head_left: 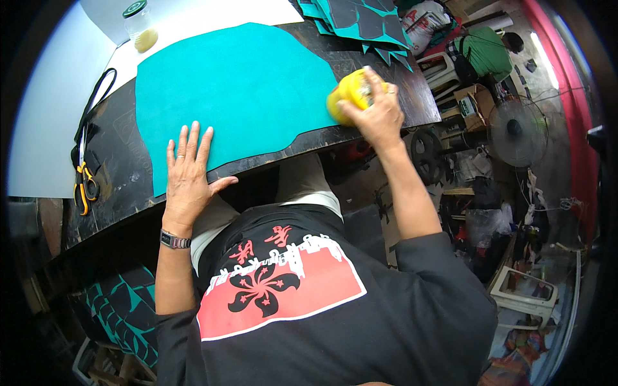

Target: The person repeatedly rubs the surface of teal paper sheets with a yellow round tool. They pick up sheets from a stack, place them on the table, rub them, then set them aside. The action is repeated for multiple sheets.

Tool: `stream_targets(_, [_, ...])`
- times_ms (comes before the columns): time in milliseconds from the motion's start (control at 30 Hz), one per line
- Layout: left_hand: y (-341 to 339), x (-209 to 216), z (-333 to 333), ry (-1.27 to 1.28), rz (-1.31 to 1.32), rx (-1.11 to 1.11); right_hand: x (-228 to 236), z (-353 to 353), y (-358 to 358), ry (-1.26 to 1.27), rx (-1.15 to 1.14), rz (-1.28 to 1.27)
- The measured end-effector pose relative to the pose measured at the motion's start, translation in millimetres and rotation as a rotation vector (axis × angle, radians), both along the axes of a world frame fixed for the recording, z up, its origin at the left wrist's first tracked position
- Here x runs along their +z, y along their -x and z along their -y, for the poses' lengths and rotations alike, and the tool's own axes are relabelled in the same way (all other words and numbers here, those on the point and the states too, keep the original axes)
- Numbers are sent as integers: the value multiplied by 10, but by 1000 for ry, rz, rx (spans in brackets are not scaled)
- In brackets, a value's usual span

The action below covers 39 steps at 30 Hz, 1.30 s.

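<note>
A large turquoise sheet (238, 83) with an uneven outline lies flat on the dark table, looking like leather or a similar material. My left hand (187, 167) rests on its near left edge, fingers stretched out and thumb apart, holding nothing. In my right hand (380, 116) is a yellow rounded object (354, 87) with a dark stain, gripped at the sheet's right edge. Slight blur keeps its exact kind unclear. Part of it is covered by my fingers.
Orange-handled scissors (84, 183) and a black strap (102, 96) lie left on the dark table (116, 151). A lidded jar (138, 29) stands far left. Cut turquoise and black pieces (360, 22) are piled far right. A fan (515, 125) and a white stool (524, 293) are off to the right.
</note>
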<state>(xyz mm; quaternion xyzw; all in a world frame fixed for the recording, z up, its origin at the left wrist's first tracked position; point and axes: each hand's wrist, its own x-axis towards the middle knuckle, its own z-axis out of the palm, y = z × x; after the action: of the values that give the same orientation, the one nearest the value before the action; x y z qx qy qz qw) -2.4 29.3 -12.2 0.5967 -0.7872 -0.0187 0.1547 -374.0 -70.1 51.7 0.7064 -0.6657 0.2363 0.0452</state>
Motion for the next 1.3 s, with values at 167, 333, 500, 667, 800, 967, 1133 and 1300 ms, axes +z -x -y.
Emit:
stream_targets(167, [-58, 85, -26, 18, -70, -22, 97, 588, 860, -142, -403, -6])
stream_targets(333, [-114, 158, -229, -90, -87, -64, 109, 537, 865, 195, -240, -82])
stream_targets(500, [-123, 511, -431, -123, -110, -109, 140, -253, -68, -53, 762, 46])
stream_targets(667, [-308, 1358, -384, 34, 5, -166, 161, -753, -790, -470, 905, 12])
stream_targets(800, [-340, 1919, -426, 759, 194, -31, 540, -512, -711, -312, 866, 530])
stream_targets(967, [-338, 1837, -480, 1146, -220, -137, 1069, -310, -352, -518, 455, 1255])
stream_targets(1133, [-137, 900, -172, 436, -733, 103, 802, -63, -10, -730, 490, 1519])
stream_targets(1300, [48, 150, -65, 69, -578, 94, -215, 258, 160, -825, 262, 1442])
